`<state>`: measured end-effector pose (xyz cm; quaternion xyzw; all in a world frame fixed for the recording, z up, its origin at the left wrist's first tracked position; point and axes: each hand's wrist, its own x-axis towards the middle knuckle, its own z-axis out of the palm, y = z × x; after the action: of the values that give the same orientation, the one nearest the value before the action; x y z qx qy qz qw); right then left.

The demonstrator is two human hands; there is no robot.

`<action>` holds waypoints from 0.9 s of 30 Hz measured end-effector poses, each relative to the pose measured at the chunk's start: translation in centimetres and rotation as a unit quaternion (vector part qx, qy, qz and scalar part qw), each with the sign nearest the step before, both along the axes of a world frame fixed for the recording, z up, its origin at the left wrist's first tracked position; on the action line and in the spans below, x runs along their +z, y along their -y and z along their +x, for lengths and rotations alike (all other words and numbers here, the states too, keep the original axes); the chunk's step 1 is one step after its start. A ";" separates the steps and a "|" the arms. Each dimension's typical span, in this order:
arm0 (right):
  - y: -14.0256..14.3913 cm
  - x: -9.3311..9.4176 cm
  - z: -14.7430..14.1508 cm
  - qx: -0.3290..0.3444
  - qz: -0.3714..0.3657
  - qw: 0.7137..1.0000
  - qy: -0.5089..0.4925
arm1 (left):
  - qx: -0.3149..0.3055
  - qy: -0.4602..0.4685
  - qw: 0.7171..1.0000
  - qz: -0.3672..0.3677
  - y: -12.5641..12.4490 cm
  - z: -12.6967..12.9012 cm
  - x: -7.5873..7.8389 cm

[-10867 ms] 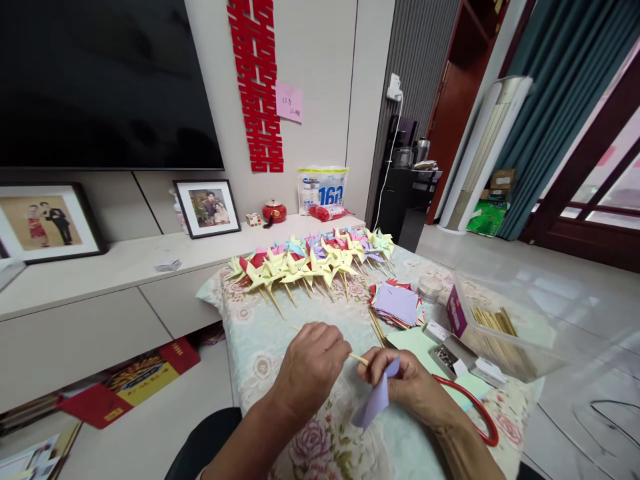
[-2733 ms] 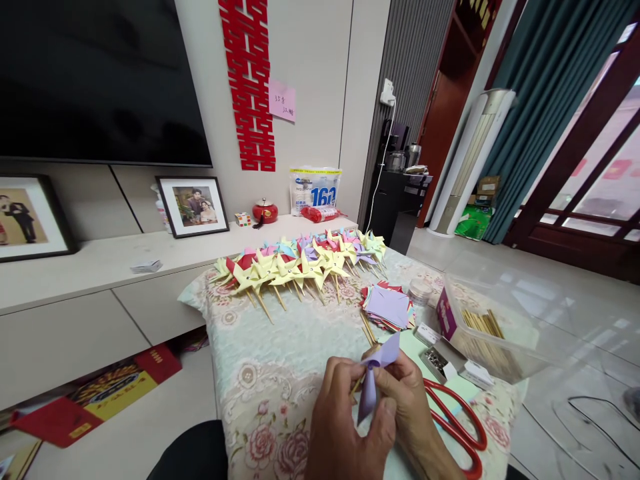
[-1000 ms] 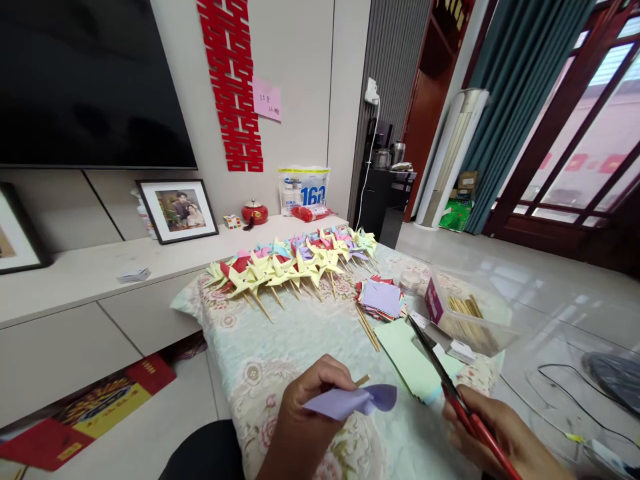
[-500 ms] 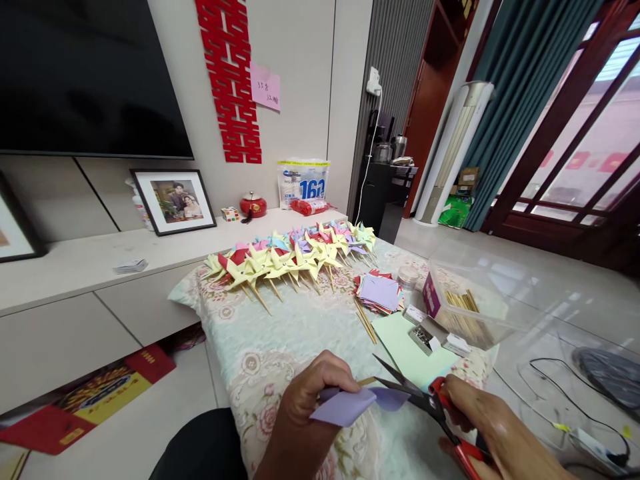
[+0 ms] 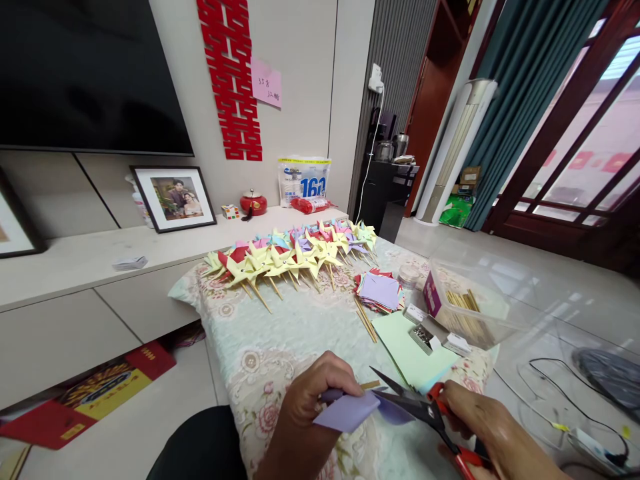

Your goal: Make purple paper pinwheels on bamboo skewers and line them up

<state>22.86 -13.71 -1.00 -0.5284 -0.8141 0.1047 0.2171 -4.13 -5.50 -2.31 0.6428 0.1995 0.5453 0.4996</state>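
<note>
Pinching lilac paper in left fingers, right fingers gripping scissors; "160" bag behind.

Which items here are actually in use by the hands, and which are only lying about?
In use:
left hand gripping the purple paper and wooden stick
right hand holding the red-handled scissors, blades open at the paper

Lying about:
finished pinwheels
stack of paper squares
clear box of sticks
green sheet
box of pins
</note>
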 end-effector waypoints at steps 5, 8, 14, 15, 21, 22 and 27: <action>-0.1 -0.7 0.3 0.020 0.006 0.999 0.027 | 0.010 -0.025 0.999 0.023 0.3 0.0 0.2; -0.1 -0.6 0.3 0.036 0.021 0.998 0.042 | 0.010 -0.023 0.999 0.030 0.3 0.1 0.3; -0.3 0.1 -0.1 0.066 0.076 0.994 0.050 | 0.022 -0.025 0.999 -0.022 0.5 -0.1 -0.2; -0.3 0.0 -0.1 0.068 0.080 0.993 0.053 | 0.032 -0.033 0.998 -0.037 0.5 -0.1 -0.4; 0.0 -1.5 0.8 0.082 0.093 0.990 0.067 | 0.046 -0.054 0.996 -0.048 0.8 0.0 -0.9; 0.1 -1.6 0.9 0.083 0.098 0.990 0.066 | 0.048 -0.050 0.997 -0.037 0.8 0.0 -0.9; 0.1 -1.6 0.7 0.077 0.098 0.989 0.084 | 0.069 -0.048 0.996 0.022 0.8 0.2 -0.4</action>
<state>23.61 -13.85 -2.63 -0.4470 -0.8742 -0.0040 0.1896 -3.98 -6.27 -2.75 0.6638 0.2555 0.5510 0.4365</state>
